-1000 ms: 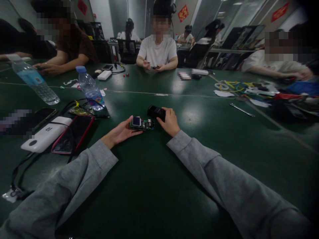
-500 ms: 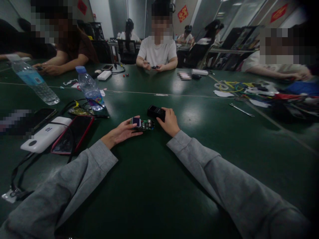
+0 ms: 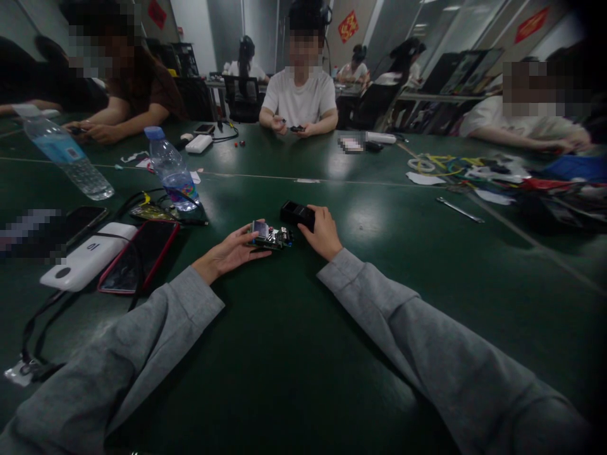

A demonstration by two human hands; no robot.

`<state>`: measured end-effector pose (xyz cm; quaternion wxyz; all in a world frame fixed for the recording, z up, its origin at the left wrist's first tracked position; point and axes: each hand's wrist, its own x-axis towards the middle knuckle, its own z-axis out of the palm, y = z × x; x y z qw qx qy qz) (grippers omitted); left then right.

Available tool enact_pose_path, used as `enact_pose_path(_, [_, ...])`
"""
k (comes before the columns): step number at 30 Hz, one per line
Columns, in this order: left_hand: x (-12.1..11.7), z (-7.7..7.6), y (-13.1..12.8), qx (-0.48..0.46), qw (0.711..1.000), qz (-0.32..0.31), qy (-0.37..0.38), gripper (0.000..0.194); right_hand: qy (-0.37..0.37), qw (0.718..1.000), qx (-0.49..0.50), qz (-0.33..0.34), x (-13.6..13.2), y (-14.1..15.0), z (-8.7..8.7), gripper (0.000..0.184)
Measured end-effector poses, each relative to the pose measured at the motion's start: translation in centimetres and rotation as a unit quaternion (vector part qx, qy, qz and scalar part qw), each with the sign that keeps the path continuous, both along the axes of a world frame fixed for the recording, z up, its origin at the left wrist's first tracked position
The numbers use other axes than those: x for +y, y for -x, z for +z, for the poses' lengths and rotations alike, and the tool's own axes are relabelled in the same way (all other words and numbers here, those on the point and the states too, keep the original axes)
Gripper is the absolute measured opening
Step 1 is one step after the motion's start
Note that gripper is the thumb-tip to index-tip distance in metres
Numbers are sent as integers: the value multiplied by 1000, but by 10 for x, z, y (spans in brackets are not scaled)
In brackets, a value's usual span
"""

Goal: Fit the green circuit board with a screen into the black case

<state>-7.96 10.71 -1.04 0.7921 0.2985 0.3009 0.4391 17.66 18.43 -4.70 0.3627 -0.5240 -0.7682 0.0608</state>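
Observation:
My left hand [image 3: 232, 251] holds a green circuit board [image 3: 275, 237] by its left end, thumb on top and fingers beneath. A small screen [image 3: 260, 229] sits on the board near my thumb. To the right, my right hand [image 3: 324, 231] grips a black plastic case [image 3: 296, 212] with openings in its upper face, thumb along the near side. The case lies low over the table, just beyond the board's right end, with a narrow gap between them. My palm hides the case's right end.
On the left lie a red-edged phone [image 3: 140, 256], a white power bank [image 3: 88, 258] and cables, with two water bottles [image 3: 173, 170] [image 3: 71, 155] behind. To the right are a wrench [image 3: 459, 210] and a pile of wires [image 3: 497, 169]. Across the green table [image 3: 303, 354] sits a person [image 3: 300, 95].
The circuit board has tilted slightly in my left hand, so its screen now looks paler. My right hand and the black case have stayed in place.

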Motion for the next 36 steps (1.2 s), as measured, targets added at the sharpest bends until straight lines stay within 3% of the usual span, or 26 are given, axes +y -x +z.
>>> enact_pose_path(6, [3, 3, 1, -37, 997, 23, 65, 45, -49, 990, 127, 39, -1, 1, 5, 47])
enact_pose_path(12, [3, 5, 2, -59, 995, 6, 78, 48, -99, 969, 214, 77, -36, 19, 27, 53])
enact_pose_path(16, [6, 1, 4, -67, 995, -8, 75, 46, -86, 965, 191, 155, -56, 32, 29, 52])
enact_pose_path(22, [10, -6, 8, -106, 992, -42, 58, 46, -74, 962, 142, 220, -57, 37, 23, 50])
enact_pose_path(29, [9, -5, 3, -65, 997, -7, 48, 48, -27, 963, 134, 232, -52, 33, 23, 54])
enact_pose_path(36, [7, -7, 2, -16, 999, 9, 26, 44, 61, 937, 88, 331, -48, 33, 19, 60])
